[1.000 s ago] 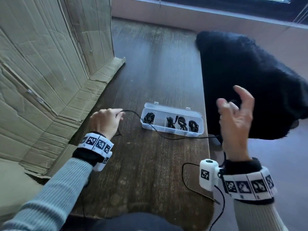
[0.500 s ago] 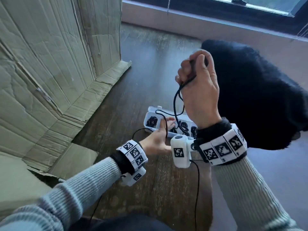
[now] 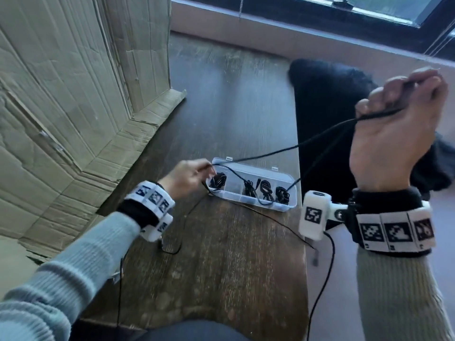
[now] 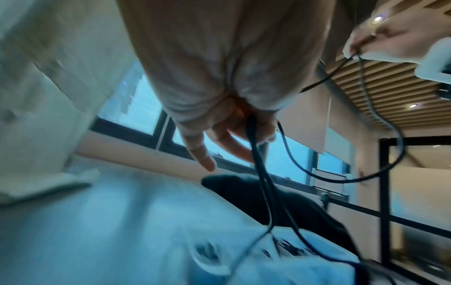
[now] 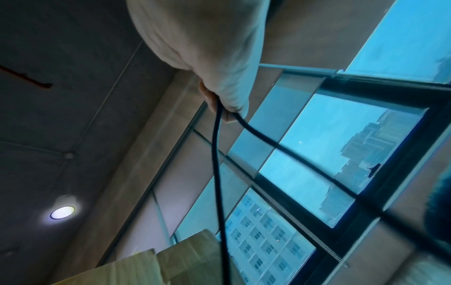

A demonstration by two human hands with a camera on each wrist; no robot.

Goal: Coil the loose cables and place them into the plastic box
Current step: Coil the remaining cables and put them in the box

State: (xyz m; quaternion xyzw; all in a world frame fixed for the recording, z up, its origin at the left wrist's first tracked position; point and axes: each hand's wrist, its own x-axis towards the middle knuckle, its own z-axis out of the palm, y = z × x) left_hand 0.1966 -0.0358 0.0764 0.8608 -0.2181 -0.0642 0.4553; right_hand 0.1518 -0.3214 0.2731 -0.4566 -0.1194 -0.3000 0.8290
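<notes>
A thin black cable [image 3: 278,150] stretches in two strands between my hands above the wooden table [image 3: 221,254]. My right hand [image 3: 403,99] is raised at the right and grips the cable [image 5: 217,154] in curled fingers. My left hand [image 3: 189,175] is low by the left end of the clear plastic box [image 3: 256,205] and pinches the cable [image 4: 256,164]. The box [image 4: 305,250] is open and holds several coiled black cables [image 3: 264,190] in its compartments. A loose strand of the cable trails over the table to its right edge.
A large folded cardboard sheet [image 3: 69,107] leans along the left side of the table. A black furry cushion [image 3: 332,114] lies at the right beyond the table edge. A window sill [image 3: 295,28] runs across the back. Camera wires hang from both wrists.
My right hand has swung from over the box out and up to the right, drawing the cable taut. My left hand has moved left, to the box's left end.
</notes>
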